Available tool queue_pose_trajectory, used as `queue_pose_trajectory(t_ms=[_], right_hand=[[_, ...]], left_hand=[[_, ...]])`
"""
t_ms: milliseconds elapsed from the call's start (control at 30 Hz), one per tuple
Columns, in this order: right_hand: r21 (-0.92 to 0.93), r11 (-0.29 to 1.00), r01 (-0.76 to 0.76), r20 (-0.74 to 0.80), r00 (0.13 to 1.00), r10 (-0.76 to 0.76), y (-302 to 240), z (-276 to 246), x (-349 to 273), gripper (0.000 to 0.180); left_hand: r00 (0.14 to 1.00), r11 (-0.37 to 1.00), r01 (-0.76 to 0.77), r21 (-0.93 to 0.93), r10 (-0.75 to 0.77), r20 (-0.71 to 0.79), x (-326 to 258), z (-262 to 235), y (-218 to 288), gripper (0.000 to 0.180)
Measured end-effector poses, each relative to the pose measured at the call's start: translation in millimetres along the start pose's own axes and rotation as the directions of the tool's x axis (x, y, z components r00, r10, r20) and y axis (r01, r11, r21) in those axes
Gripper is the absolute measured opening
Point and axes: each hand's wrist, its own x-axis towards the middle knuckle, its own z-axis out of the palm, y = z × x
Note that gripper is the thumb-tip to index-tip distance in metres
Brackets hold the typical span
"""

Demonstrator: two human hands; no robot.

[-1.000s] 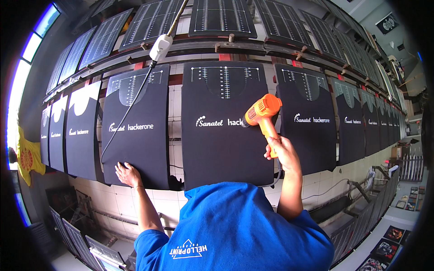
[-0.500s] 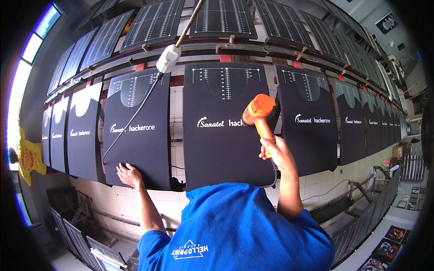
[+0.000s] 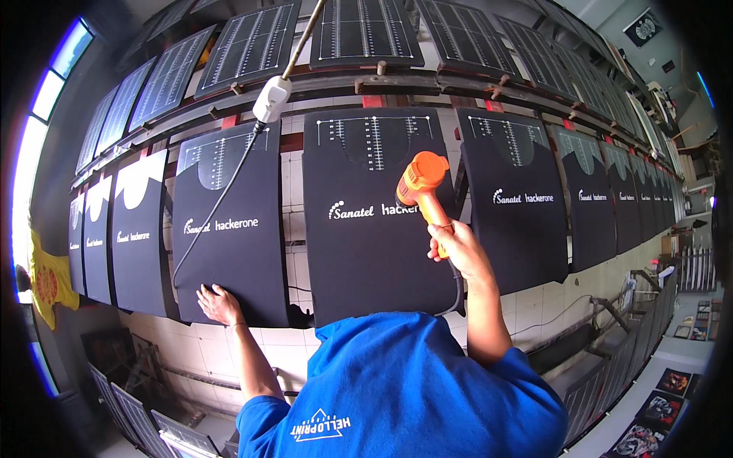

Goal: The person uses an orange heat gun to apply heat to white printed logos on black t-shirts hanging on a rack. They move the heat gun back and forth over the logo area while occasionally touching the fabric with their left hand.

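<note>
The right hand (image 3: 463, 246) has its fingers wrapped around the handle of a bright orange heat gun (image 3: 422, 177). The gun is over the right half of the middle board (image 3: 332, 133), a dark flat board with white lines at its far edge. Its nose points down and left at the white print (image 3: 353, 211) on a smooth black cloth (image 3: 374, 267). I cannot tell if they touch. The left hand (image 3: 219, 304) lies flat, fingers a bit spread, on the next black cloth to the left (image 3: 244, 263), by its board's near edge.
</note>
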Motion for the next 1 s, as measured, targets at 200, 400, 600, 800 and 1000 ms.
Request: queue_pose_trajectory(t_ms=[200,400,600,800,1000], right_hand=[[0.01,1.0,-0.025,-0.055,0.998,0.026,1.9,3.3,-19.1,0.031],[0.08,0.995,-0.065,-0.021,0.998,0.066,-1.1,12.7,-22.1,0.03],[0.029,0.999,-0.046,-0.093,0.995,0.048,-1.1,36.4,-19.4,0.028],[-0.016,0.999,-0.041,-0.12,0.992,0.039,0.8,51.9,-20.4,0.029],[-0.035,0.999,-0.021,-0.123,0.992,0.017,-1.0,62.5,-18.3,0.029]], left_hand=[[1.0,1.0,-0.002,0.01,0.002,0.005,-0.3,2.6,-5.0,0.052],[1.0,1.0,-0.001,0.011,0.001,0.006,1.4,2.6,-9.8,0.052],[1.0,1.0,-0.007,0.002,0.007,0.001,1.5,-0.8,-7.2,0.051],[0.989,0.987,-0.148,-0.067,0.147,-0.015,9.5,-5.8,-9.9,0.053],[0.977,0.991,-0.094,-0.094,0.074,-0.198,54.9,8.9,-45.9,0.066]])
